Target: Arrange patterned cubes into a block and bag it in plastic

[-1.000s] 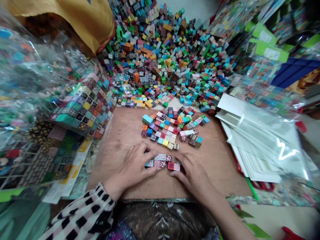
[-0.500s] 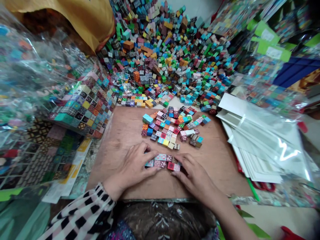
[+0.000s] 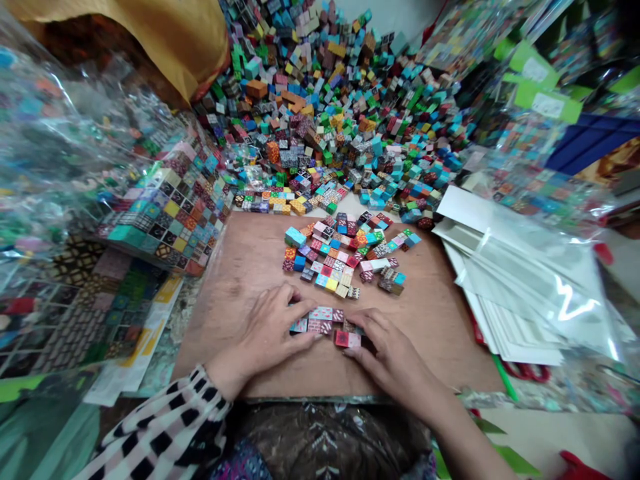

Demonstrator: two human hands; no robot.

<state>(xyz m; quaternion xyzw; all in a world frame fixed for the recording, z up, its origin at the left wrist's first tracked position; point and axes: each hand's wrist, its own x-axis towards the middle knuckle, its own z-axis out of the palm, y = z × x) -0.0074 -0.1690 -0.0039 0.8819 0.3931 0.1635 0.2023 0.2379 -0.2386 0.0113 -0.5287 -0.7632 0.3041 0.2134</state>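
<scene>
Small patterned cubes [image 3: 321, 321] lie in a compact two-row group on the brown board. My left hand [image 3: 267, 327] grips the group's left end, thumb and fingers closed around a blue-patterned cube [image 3: 299, 325]. Opposite it, my right hand [image 3: 383, 340] pinches a red and pink pair of cubes [image 3: 347, 339] by its right side. This pair sits slightly nearer to me than the group, with a narrow gap between them. A brownish cube behind the pair is partly covered by my right fingers.
Several loose cubes [image 3: 333, 257] are scattered on the wooden board [image 3: 240, 260]. Behind it rises a large heap of cubes [image 3: 345, 127]. Bagged cube blocks [image 3: 173, 207] stand at left; white cards [image 3: 510, 287] and red-handled scissors [image 3: 530, 372] lie at right.
My right hand has drawn the red and pink pair slightly toward me, widening the gap to the group. My left hand has stayed in place.
</scene>
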